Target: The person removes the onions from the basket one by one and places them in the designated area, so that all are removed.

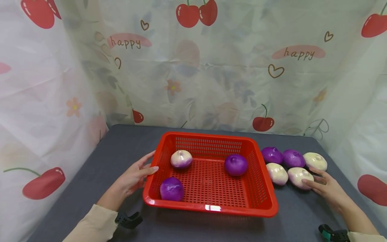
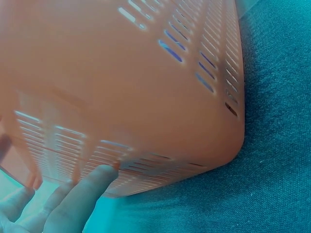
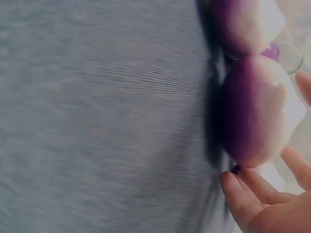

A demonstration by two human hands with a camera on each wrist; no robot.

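Note:
My left hand point(image 1: 134, 176) holds the left rim of a red plastic basket point(image 1: 211, 210), thumb over the edge and the other fingers along the outer wall. In the left wrist view its fingers point(image 2: 80, 199) lie against the slotted basket side point(image 2: 121, 77). Inside the basket are a whitish turnip point(image 1: 181, 159), a purple turnip point(image 1: 171, 189) and another purple one point(image 1: 236, 165). My right hand point(image 1: 326, 186) is at the near-right white-and-purple turnip point(image 1: 299, 178), fingers spread around its side. In the right wrist view, fingertips point(image 3: 231, 182) come right at the edge of this turnip point(image 3: 255, 111).
Beside the basket's right wall sit more turnips: a white one point(image 1: 277, 174) in front, two purple ones point(image 1: 272, 155) and a white one point(image 1: 315, 161) behind. The dark grey table point(image 1: 133, 134) ends at a printed curtain point(image 1: 211, 84), which also hangs on both sides.

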